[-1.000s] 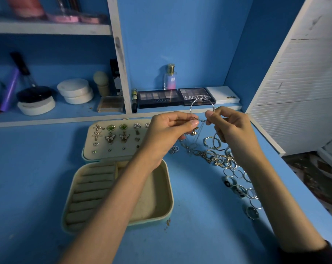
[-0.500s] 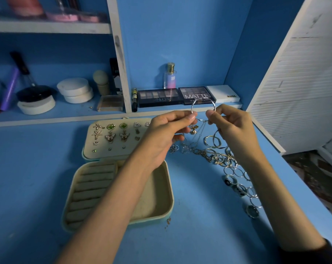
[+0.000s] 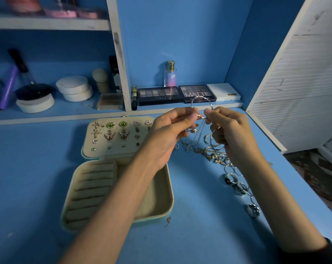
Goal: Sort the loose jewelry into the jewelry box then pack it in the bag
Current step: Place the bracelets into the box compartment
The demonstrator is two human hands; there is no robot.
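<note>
Two hands meet over a blue desk (image 3: 199, 231), each pinching one end of a thin silver hoop earring (image 3: 201, 96) that stands upright between them, in front of the eyeshadow palettes (image 3: 196, 93) on the back ledge. The left hand (image 3: 167, 134) grips the hoop near its clasp between thumb and forefinger. The right hand (image 3: 231, 134) nips the opposite end the same way, its other fingers curled.

A fine chain (image 3: 198, 134) hangs just below the fingertips; whether it is snagged on the hoop cannot be told from here. The rest of the loose jewelry (image 3: 214, 153) lies in a tangled heap on the desk under and beside the right hand, with a trail of rings (image 3: 235, 185) running toward the near edge. The jewelry box (image 3: 171, 197) sits open to the left, its lid panel (image 3: 115, 151) studded with earrings and its ring rolls (image 3: 92, 189) beside a deep compartment (image 3: 157, 195). No bag is in sight.

The step looks like freeing or fastening the hoop before it goes in the box. Done well, it calls for a light grip, since such thin wire likely bends easily. The chain should be eased off rather than tugged, and the clasp closed so it catches nothing. The hoop then belongs in the deep compartment, as it appears too wide for the lid panel.
</note>
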